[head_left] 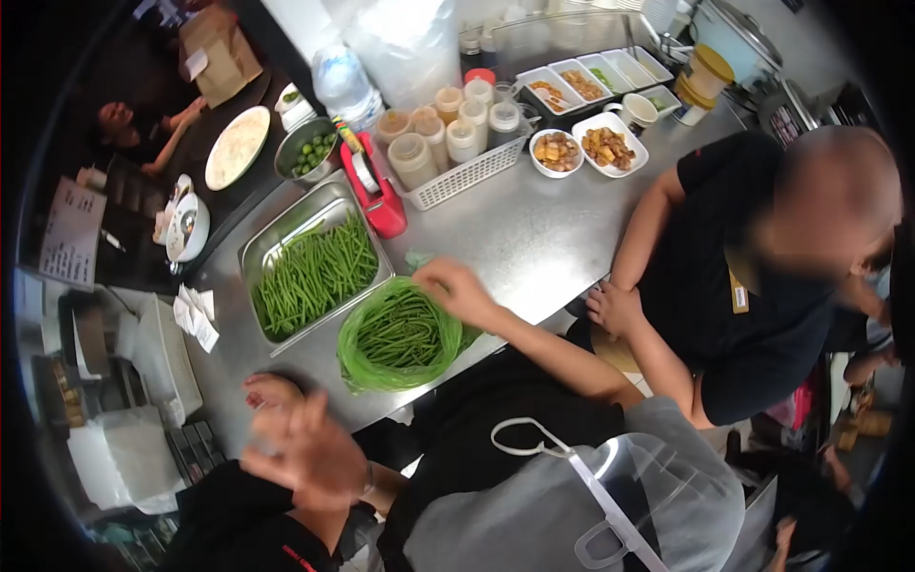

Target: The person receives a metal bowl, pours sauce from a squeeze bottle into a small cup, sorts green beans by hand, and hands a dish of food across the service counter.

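Near the counter's front edge at lower left, my left hand is partly covered by my right hand. The two overlap. Motion blurs the right fingers, and whether either hand holds anything cannot be made out. To their right, an open green plastic bag of green beans rests on the steel counter. Behind it is a metal tray with more long green beans. A co-worker's hand is at the bag's upper right rim, fingers bent down.
A co-worker in a grey cap leans in at the bottom; another person stands at the right. A red tape dispenser, a basket of bottles, a bowl of limes and two food dishes line the counter's back.
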{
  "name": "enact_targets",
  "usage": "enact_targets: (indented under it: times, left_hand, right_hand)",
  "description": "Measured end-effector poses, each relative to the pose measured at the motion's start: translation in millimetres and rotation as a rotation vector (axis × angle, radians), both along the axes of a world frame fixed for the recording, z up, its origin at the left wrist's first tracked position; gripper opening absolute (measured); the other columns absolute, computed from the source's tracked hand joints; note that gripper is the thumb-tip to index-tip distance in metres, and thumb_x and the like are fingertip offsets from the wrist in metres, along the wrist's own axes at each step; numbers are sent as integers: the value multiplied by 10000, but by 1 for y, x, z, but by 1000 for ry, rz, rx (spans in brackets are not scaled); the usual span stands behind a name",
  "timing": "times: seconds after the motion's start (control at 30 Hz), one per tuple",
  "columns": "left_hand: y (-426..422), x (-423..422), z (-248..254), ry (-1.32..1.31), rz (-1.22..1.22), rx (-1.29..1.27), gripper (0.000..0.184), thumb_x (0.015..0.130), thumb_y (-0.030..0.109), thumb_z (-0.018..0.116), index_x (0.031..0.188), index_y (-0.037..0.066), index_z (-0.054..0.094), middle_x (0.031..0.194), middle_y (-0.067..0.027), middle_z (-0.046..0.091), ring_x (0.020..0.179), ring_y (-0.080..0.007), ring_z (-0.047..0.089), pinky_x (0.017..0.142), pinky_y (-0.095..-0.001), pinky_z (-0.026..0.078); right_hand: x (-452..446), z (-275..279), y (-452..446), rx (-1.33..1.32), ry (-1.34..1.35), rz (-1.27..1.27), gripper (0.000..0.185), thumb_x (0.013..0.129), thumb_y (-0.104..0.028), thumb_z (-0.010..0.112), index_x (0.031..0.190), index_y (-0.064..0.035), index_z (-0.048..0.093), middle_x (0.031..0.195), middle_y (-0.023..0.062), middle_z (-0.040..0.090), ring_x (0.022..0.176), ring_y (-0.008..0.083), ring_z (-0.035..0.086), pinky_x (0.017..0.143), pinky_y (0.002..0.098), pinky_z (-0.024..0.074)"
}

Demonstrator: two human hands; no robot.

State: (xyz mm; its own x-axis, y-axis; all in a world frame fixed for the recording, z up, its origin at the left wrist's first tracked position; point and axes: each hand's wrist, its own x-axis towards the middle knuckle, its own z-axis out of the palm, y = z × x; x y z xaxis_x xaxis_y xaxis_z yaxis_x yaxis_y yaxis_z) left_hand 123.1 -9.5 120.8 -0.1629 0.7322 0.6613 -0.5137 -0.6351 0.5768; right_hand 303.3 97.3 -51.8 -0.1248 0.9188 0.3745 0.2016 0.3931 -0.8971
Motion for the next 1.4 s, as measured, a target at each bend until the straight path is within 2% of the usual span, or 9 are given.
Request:
enact_targets:
  times: [0.1,0.17,0.3,0.6,0.77,0.97,1.17,1.23,1.4]
  left_hand:
    - [10,-7,-54,705,332,-452,263,830,58,586,1082,68,511,1045,-142,535,965,-285,566,900,-380,424]
    - [15,-11,-84,1364,495,-305,191,817,61,595,1003,31,569,1001,-146,558,963,-301,561,858,-380,431]
    - [10,-26,-166,1491,509,-341,186,803,59,607,983,16,620,996,-134,574,905,-319,541,804,-406,433]
    - [25,-11,-156,1217,521,-492,155,803,34,611,954,10,634,890,-122,552,802,-298,565,699,-370,454]
    - [26,-19,-150,1218,546,-484,87,818,50,617,880,-9,633,810,-100,595,683,-227,608,614,-314,476]
    - [15,-25,-182,606,120,-889,163,858,124,632,892,-35,640,771,-52,662,686,-77,611,567,-217,473]
    - [8,-24,-178,619,181,-873,190,858,163,629,908,-20,644,756,-68,666,676,-125,640,536,-245,460]
    - [5,-20,-163,1127,348,-897,194,845,203,630,887,15,643,749,-115,658,672,-167,660,545,-301,471]
    - [2,-16,-165,1254,465,-668,194,828,183,650,840,-10,630,692,-118,644,592,-189,658,530,-280,482]
  right_hand:
    - [-28,-17,-19,12,-710,102,106,746,-93,542,809,-41,610,855,117,611,768,278,616,645,393,479]
    - [-48,-51,-27,190,-876,-70,121,741,-110,528,800,-41,607,831,124,603,760,277,623,636,400,496]
    - [-37,-25,-27,134,-791,117,109,740,-88,554,827,-35,593,886,126,600,776,309,618,659,416,498]
    - [-44,1,-21,33,-439,236,131,714,-52,653,814,-34,570,804,130,613,704,322,617,595,396,481]
    - [-37,-5,-25,-385,-89,480,120,801,-42,652,883,4,576,829,87,644,666,160,646,603,261,505]
    - [-42,-12,-41,-488,307,596,185,829,43,590,993,5,514,815,82,623,703,156,644,618,245,518]
    - [-36,27,-44,-435,49,601,385,873,-16,520,1247,-91,472,801,84,615,687,194,647,616,276,515]
    - [-33,34,-43,102,-461,373,290,853,-75,547,1143,-75,551,807,93,587,700,278,625,615,343,506]
    - [-25,33,-36,165,-587,432,126,831,-140,574,914,-54,612,844,93,566,740,328,590,627,404,482]
